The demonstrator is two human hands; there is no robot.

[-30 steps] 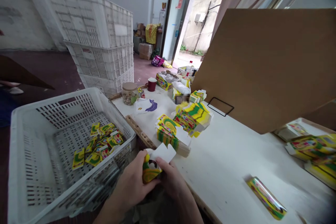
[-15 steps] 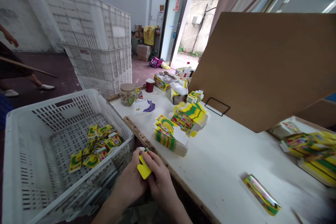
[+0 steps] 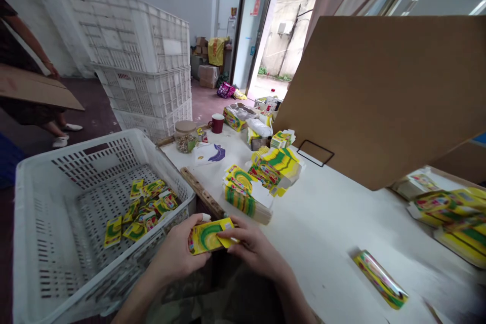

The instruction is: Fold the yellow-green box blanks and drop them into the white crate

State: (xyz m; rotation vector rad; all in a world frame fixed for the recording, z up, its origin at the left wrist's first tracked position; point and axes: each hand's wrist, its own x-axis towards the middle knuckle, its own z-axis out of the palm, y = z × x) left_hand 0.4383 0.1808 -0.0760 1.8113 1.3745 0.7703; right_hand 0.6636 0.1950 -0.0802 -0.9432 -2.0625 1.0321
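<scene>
A small yellow and green printed box (image 3: 207, 237) lies across both hands in front of the table edge. My left hand (image 3: 181, 244) is closed around its left end, thumb below and fingers above; one finger has a white wrap at its tip. My right hand (image 3: 248, 243) pinches the yellow flap at the box's right end. To the left, a white plastic crate (image 3: 81, 182) holds several similar yellow boxes (image 3: 146, 212). Just beyond my hands, a stack of flat yellow-green cartons (image 3: 246, 195) lies on the white table (image 3: 307, 223).
Behind the cartons are more yellow packs (image 3: 275, 167), a red mug (image 3: 216, 123) and a lidded jar (image 3: 185, 136). A large cardboard sheet (image 3: 383, 96) leans at right. A shiny crayon-like pack (image 3: 380, 279) lies near right. Stacked crates (image 3: 144, 61) and a person carrying cardboard (image 3: 38, 88) are at left.
The box has turned from end-on to lengthwise, showing its printed face. My hands have moved apart, the right one to the right. The person at left has stepped with the cardboard, now more visible.
</scene>
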